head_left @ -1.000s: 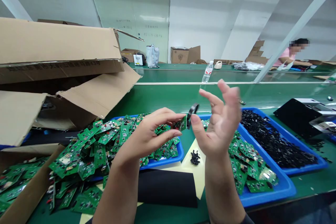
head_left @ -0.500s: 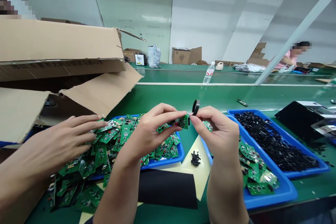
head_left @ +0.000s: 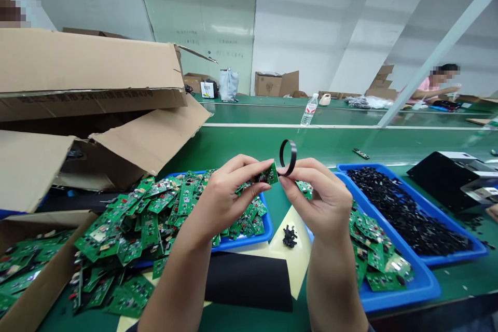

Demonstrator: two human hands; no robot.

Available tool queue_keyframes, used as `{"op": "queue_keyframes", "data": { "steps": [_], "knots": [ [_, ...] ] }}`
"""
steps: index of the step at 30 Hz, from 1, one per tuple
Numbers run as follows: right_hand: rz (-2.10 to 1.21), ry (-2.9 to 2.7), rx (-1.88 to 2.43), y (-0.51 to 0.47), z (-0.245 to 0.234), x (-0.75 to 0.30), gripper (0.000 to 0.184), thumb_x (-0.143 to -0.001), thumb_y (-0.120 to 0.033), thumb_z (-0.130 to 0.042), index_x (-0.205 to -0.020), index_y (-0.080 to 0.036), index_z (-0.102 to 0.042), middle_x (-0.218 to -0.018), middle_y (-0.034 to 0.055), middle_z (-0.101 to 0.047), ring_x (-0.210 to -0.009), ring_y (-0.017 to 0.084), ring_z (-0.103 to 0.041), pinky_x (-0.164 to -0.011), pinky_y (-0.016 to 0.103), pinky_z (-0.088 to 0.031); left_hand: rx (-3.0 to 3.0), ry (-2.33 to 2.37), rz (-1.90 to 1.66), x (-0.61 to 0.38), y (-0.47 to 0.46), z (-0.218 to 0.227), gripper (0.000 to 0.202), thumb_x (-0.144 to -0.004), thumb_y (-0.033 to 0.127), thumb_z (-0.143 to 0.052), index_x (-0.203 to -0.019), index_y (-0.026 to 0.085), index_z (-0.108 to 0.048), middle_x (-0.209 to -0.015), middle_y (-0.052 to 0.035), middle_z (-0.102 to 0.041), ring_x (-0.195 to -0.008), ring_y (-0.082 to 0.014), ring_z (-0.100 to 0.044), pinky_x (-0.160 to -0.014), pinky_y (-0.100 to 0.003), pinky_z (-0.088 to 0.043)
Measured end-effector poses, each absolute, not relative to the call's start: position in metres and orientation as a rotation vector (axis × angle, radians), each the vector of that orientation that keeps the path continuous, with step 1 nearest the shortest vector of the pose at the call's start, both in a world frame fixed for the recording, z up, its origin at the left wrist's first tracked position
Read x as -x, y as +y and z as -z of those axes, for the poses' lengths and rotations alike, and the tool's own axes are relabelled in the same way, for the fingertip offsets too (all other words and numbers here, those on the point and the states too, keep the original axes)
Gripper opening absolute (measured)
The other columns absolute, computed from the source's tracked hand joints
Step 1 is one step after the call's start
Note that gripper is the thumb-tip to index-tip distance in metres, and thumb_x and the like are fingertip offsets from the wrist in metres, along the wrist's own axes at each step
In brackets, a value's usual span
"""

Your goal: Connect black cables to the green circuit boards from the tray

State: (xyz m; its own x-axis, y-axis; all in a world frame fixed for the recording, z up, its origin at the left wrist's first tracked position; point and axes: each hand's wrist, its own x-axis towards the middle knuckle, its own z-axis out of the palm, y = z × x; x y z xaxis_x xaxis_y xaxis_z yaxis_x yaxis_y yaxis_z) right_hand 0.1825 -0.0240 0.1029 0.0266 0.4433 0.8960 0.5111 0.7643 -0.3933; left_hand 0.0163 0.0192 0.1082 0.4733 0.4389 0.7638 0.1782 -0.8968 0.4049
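Note:
My left hand (head_left: pixel 227 194) is closed on a small green circuit board (head_left: pixel 269 173), pinched between thumb and fingers. Opposite it, my right hand (head_left: pixel 322 194) pinches a black strip curled into a loop (head_left: pixel 293 160), which stands up above the fingertips. The right fingertips are right at the board's edge; whether they touch it I cannot tell. Below the hands lies a little pile of short black pieces (head_left: pixel 289 237) on a yellowish sheet (head_left: pixel 299 264), beside a black sheet (head_left: pixel 249 280).
Left is a blue tray (head_left: pixel 268 224) heaped with circuit boards, some spilling over. A cardboard box (head_left: pixel 50 275) holds more boards. At right stand a blue tray of boards (head_left: pixel 422 295) and a blue tray of black pieces (head_left: pixel 482 253). Another person's hand (head_left: pixel 493 211) shows at the right edge.
The black loop has turned so its round opening faces me more. Another person's hand has left the board heap at left, and a box of boards shows there now.

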Motion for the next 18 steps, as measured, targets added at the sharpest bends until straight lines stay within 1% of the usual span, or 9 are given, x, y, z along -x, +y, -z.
{"op": "queue_keyframes", "data": {
  "steps": [3,5,7,10,12,13,15,18],
  "knots": [
    [-0.056,-1.698,0.722,-0.03,-0.105,-0.189,0.023,-0.079,-0.007,-0.056,-0.093,-0.022,-0.066,-0.086,0.0038,-0.065,-0.078,0.017,-0.062,-0.064,0.032,-0.052,-2.39,0.555,-1.438,-0.017,0.022,-0.106,0.032,-0.086,0.02,-0.058,-0.118,0.02,-0.059,-0.095,-0.0061,-0.061,-0.085,-0.0135,-0.06,-0.073,-0.027,-0.056],
    [-0.196,-1.75,0.62,-0.035,-0.105,-0.194,0.026,-0.078,-0.006,-0.052,-0.092,-0.022,-0.067,-0.086,0.0043,-0.064,-0.078,0.017,-0.062,-0.063,0.032,-0.051,-2.334,0.587,-1.499,-0.017,0.025,-0.105,0.032,-0.086,0.02,-0.057,-0.118,0.019,-0.058,-0.094,-0.0054,-0.061,-0.084,-0.0124,-0.061,-0.072,-0.025,-0.057],
    [-0.334,-1.712,0.456,-0.036,-0.105,-0.196,0.025,-0.078,-0.008,-0.049,-0.087,-0.022,-0.068,-0.078,0.0033,-0.063,-0.068,0.016,-0.06,-0.056,0.03,-0.049,-2.317,0.591,-1.546,-0.016,0.027,-0.105,0.032,-0.085,0.02,-0.058,-0.117,0.02,-0.058,-0.093,-0.0045,-0.06,-0.083,-0.0117,-0.061,-0.072,-0.025,-0.057],
    [-0.374,-1.411,0.225,-0.029,-0.103,-0.199,0.021,-0.078,-0.017,-0.047,-0.081,-0.024,-0.067,-0.061,-0.0011,-0.052,-0.048,0.011,-0.047,-0.04,0.024,-0.038,-2.381,0.535,-1.603,-0.015,0.027,-0.106,0.034,-0.083,0.017,-0.061,-0.116,0.021,-0.059,-0.095,-0.0046,-0.061,-0.086,-0.0122,-0.06,-0.076,-0.026,-0.056],
    [-0.33,-1.16,0.235,-0.021,-0.103,-0.201,0.019,-0.079,-0.021,-0.046,-0.078,-0.025,-0.064,-0.059,-0.0023,-0.044,-0.046,0.01,-0.042,-0.036,0.022,-0.032,-2.45,0.51,-1.65,-0.015,0.026,-0.107,0.035,-0.082,0.014,-0.063,-0.116,0.021,-0.059,-0.098,-0.0051,-0.061,-0.088,-0.0127,-0.06,-0.078,-0.026,-0.055],
    [-0.312,-1.056,0.294,-0.017,-0.103,-0.203,0.018,-0.079,-0.021,-0.045,-0.077,-0.025,-0.063,-0.061,-0.0022,-0.044,-0.048,0.01,-0.043,-0.037,0.021,-0.032,-2.484,0.507,-1.662,-0.016,0.025,-0.107,0.036,-0.081,0.012,-0.063,-0.116,0.022,-0.059,-0.099,-0.0053,-0.061,-0.09,-0.013,-0.059,-0.078,-0.026,-0.054],
    [-0.34,-0.953,0.474,-0.012,-0.102,-0.205,0.017,-0.082,-0.023,-0.045,-0.075,-0.024,-0.06,-0.065,-0.0011,-0.05,-0.052,0.011,-0.049,-0.041,0.021,-0.037,-2.539,0.513,-1.662,-0.017,0.024,-0.108,0.037,-0.081,0.011,-0.063,-0.115,0.023,-0.059,-0.1,-0.0055,-0.061,-0.091,-0.0138,-0.059,-0.079,-0.027,-0.054],
    [-0.567,-1.105,0.698,-0.012,-0.1,-0.204,0.021,-0.086,-0.031,-0.048,-0.074,-0.021,-0.062,-0.07,0.0019,-0.061,-0.061,0.013,-0.058,-0.053,0.026,-0.047,-2.579,0.513,-1.66,-0.017,0.023,-0.109,0.037,-0.081,0.012,-0.063,-0.115,0.024,-0.058,-0.101,-0.0054,-0.061,-0.091,-0.0148,-0.06,-0.079,-0.029,-0.054]
  ]
}}
